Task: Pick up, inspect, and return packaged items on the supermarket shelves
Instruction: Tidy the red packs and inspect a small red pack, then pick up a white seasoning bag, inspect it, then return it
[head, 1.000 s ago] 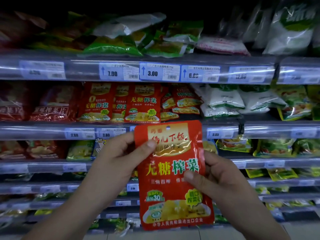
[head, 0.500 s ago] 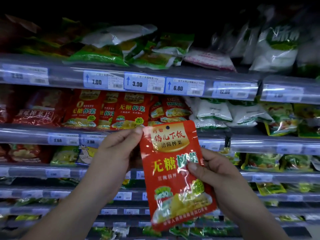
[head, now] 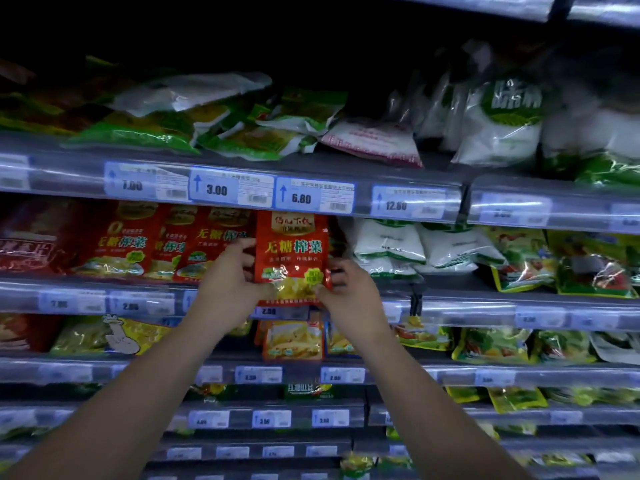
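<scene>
Held item: a red pickled-vegetable pouch (head: 292,252) stood upright at the front of the second shelf from the top (head: 104,299), its top edge just under the 6.80 price tag (head: 314,197).
Left hand (head: 230,278): gripped the pouch's left edge from 9 o'clock, fingers curled onto its face, thumb near the lower corner.
Right hand (head: 349,294): pinched the pouch's lower right corner from 4 o'clock, fingers bent around the edge.
Second shelf contents: matching red pouches (head: 204,244) stood in a row at 9 o'clock of the held pouch; white bags (head: 389,245) lay at 3 o'clock; green-printed packs (head: 523,258) lay further right.
Top shelf contents: green flat packs (head: 138,133) lay piled at 11 o'clock; tall white bags with a green label (head: 502,123) stood at 1 o'clock.
Third shelf contents: orange-yellow pouches (head: 294,341) stood at 6 o'clock of the held pouch, between the two forearms.
Hidden: the space directly behind the held pouch was covered by it; whether its base rested on the shelf could not be told.
Cut off: the dark red packs (head: 27,244) at the left edge ran out of view.
Hard to read: the lower shelf tags (head: 258,374) were blurred; the upper background was too dark to resolve.
</scene>
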`<state>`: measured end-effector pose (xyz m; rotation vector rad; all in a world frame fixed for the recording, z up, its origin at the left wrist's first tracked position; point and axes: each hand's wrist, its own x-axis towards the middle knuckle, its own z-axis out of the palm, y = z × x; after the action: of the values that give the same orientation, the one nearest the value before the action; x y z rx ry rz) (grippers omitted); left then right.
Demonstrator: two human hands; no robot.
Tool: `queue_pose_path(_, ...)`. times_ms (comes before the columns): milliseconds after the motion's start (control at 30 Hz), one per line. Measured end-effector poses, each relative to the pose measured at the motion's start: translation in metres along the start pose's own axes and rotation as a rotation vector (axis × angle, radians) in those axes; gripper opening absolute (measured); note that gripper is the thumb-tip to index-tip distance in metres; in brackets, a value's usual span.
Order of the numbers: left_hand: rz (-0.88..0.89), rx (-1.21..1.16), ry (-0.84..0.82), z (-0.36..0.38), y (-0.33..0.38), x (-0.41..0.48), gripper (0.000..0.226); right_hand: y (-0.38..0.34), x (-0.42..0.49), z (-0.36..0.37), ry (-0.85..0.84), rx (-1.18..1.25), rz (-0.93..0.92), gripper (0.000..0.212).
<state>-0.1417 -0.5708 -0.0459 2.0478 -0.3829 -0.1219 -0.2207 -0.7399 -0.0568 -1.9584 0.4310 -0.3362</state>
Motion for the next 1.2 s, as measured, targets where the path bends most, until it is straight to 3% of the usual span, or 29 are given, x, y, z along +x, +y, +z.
queue_pose_path(167,0.088,0.053,0.139,0.013,0.002,0.024,0.088,-0.009,0.021,0.008,0.203,-0.249,-0.139,0.039)
queue_pose_path(400,0.158,0.192,0.150,0.022,-0.007,0.028,0.078,-0.003,0.037,0.000,0.159,-0.450,-0.088,0.025)
queue_pose_path(600,0.174,0.287,0.207,0.024,-0.008,0.025,0.060,0.005,0.033,-0.015,0.137,-0.356,-0.116,0.025)
queue_pose_path(833,0.356,0.244,0.246,0.045,0.023,0.015,0.040,0.018,0.018,-0.077,0.405,-0.177,-0.140,0.019)
queue_pose_path(1000,0.209,0.066,0.081,0.096,0.058,0.033,0.044,0.033,0.012,-0.108,0.435,-0.101,-0.090,0.017)
queue_pose_path(1200,-0.035,-0.120,0.150,0.132,0.071,0.054,0.063,0.051,0.004,-0.125,0.389,-0.075,-0.081,0.006)
